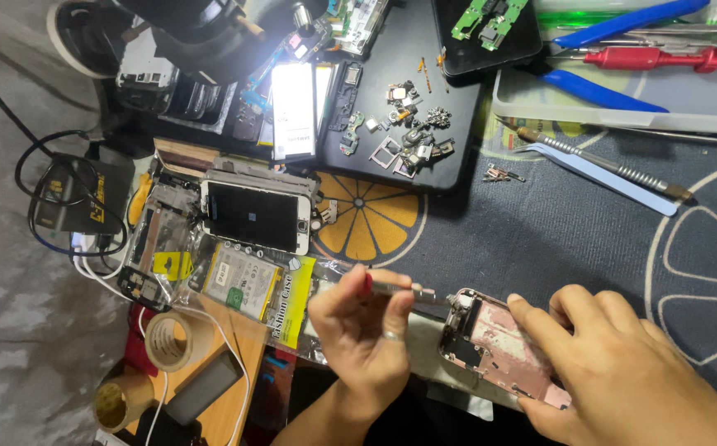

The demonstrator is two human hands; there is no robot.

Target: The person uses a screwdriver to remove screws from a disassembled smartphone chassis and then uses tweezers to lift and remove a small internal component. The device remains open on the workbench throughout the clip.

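The right hand (622,372) covers the lower right of the pink phone shell (499,347), and its wrist runs off the bottom edge. The screwdriver (399,289) tip is too fine to place among the shell's parts. The left hand (362,330) hides most of the screwdriver's handle. Up top, the blue-handled pliers (614,49) are cut by the frame, the lamp glare washes out the part beneath it (292,107), and the loose metal bits (412,124) on the black tray are too small to name.

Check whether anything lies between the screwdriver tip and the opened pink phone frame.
Nothing visible does: the left hand holds the screwdriver with its tip at the phone frame's top edge, while the right hand steadies it.
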